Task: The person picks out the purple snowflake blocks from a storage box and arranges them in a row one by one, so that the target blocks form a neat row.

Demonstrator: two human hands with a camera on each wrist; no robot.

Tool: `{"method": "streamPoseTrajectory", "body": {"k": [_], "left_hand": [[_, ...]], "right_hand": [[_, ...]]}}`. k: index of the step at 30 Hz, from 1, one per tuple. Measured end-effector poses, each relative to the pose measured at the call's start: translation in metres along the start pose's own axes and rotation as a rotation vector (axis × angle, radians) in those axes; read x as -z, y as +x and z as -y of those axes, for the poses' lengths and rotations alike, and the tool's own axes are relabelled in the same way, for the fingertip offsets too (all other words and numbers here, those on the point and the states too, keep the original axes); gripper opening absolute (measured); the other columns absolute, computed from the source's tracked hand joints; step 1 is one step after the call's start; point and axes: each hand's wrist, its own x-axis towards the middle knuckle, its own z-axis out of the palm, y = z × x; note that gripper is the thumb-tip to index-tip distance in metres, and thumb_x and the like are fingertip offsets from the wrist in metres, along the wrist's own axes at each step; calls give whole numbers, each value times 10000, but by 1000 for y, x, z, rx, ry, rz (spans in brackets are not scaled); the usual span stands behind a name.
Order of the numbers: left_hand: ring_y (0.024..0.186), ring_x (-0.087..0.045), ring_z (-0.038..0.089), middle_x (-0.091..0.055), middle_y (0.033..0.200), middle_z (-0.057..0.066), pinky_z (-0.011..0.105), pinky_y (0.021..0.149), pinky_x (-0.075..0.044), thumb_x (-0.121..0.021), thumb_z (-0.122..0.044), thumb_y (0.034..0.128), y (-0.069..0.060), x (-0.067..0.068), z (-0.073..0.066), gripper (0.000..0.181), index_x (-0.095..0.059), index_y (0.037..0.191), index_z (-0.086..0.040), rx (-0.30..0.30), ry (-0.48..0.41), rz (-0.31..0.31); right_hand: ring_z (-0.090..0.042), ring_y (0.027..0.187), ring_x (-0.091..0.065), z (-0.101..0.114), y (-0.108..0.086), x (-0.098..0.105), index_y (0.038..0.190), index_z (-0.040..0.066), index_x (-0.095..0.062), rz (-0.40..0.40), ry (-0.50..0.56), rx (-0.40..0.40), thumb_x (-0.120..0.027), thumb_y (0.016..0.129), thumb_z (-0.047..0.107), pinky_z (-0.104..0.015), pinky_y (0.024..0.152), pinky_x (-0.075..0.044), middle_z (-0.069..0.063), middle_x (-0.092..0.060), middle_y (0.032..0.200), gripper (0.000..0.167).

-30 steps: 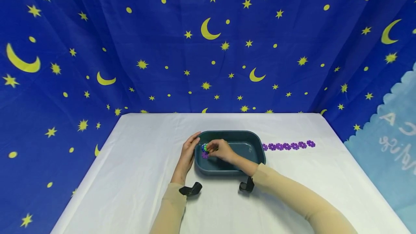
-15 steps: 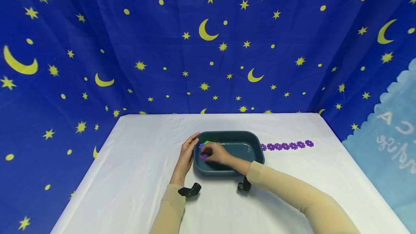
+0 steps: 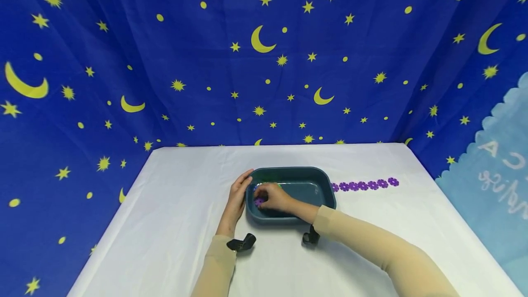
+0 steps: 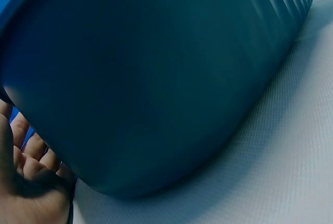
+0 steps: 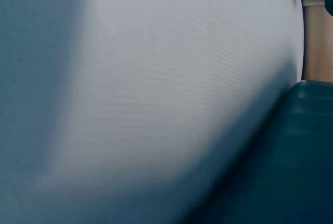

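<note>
In the head view, a dark teal plastic tub [image 3: 305, 218] stands on the table. My left hand [image 3: 238, 195] rests against the outside of the tub's left end, its fingers along the back left corner; the left wrist view has those fingers [image 4: 35, 148] beside the outer wall. Inside the tub, my right hand [image 3: 274, 197] reaches to the left end, fingers bent, pinching a purple flower-shaped disc [image 3: 259, 202]. Green and blue bits behind that hand are mostly covered. The right wrist view catches only cloth and the tub's outer wall [image 5: 291, 167], not the hand.
A row of several purple flower-shaped discs [image 3: 363, 185] runs rightward from the tub's right end. White cloth [image 3: 165, 223] covers the table. A blue curtain [image 3: 206, 58] with stars and moons hangs behind and at the sides.
My right hand has shifted slightly left and down, from beside the green and blue pieces onto the purple disc. The left hand keeps its place at the tub.
</note>
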Motion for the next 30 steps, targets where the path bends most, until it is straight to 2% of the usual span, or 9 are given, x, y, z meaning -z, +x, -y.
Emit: {"method": "streamPoseTrajectory", "body": {"k": [6,11,15,17,20,22,24,27,30], "left_hand": [[1427,-221,213,-334,1528,114,415,1190,-158,-503,-201,989,0,1,0,453,-446,1400,-17,-12,-2,19],[1418,-220,215,-319,1534,125,409,1188,-148,-483,-166,998,0,-1,-2,448,-425,1408,4,-6,-19,20],[1408,-244,206,-338,1522,137,388,1176,-186,-476,-157,999,0,1,-2,442,-427,1403,15,-4,-7,15],[1395,-275,194,-363,1510,128,343,1155,-240,-493,-173,992,0,0,-1,442,-445,1395,4,-4,-1,11],[1346,-349,155,-398,1490,106,246,1080,-338,-519,-194,979,1,0,0,442,-472,1384,-21,-5,0,2],[1350,-351,155,-397,1492,103,235,1071,-340,-520,-198,978,1,1,1,444,-473,1385,-26,-12,6,2],[1364,-344,169,-390,1496,104,275,1103,-322,-511,-190,983,1,1,1,440,-468,1389,-27,-14,5,4],[1408,-289,208,-375,1507,105,375,1167,-231,-506,-185,984,1,1,0,440,-463,1393,-29,-16,8,8],[1412,-287,206,-376,1507,100,401,1180,-209,-518,-192,979,0,1,0,447,-464,1393,-32,-13,-3,12]], "right_hand": [[-198,828,-653,2,-1,6,925,-10,-672,-86,86,-88,-793,705,6,-184,733,-529,-123,-704,897,251],[-230,859,-661,4,-5,15,994,-39,-670,-113,176,-116,-779,726,23,-221,756,-549,-151,-705,940,296],[-243,874,-654,4,-11,25,1053,-58,-656,-133,225,-121,-768,738,28,-251,774,-555,-163,-700,965,345],[-297,888,-651,12,-16,38,1066,-79,-642,-152,248,-133,-750,746,-7,-333,806,-560,-211,-691,982,346],[-307,900,-645,11,-21,54,1089,-92,-631,-191,257,-153,-739,755,-24,-347,822,-552,-222,-688,1003,358],[-362,914,-635,18,-25,68,1100,-118,-619,-210,270,-176,-724,756,-60,-412,837,-543,-262,-677,1013,364],[-363,916,-631,18,-29,80,1108,-128,-613,-230,265,-177,-719,761,-59,-406,836,-541,-262,-676,1014,369],[-426,936,-612,31,-37,101,1102,-160,-599,-246,276,-190,-694,763,-93,-496,862,-513,-314,-654,1026,358],[-427,955,-612,30,-47,114,1093,-150,-604,-269,268,-212,-693,772,-88,-492,879,-511,-316,-650,1029,339]]}}
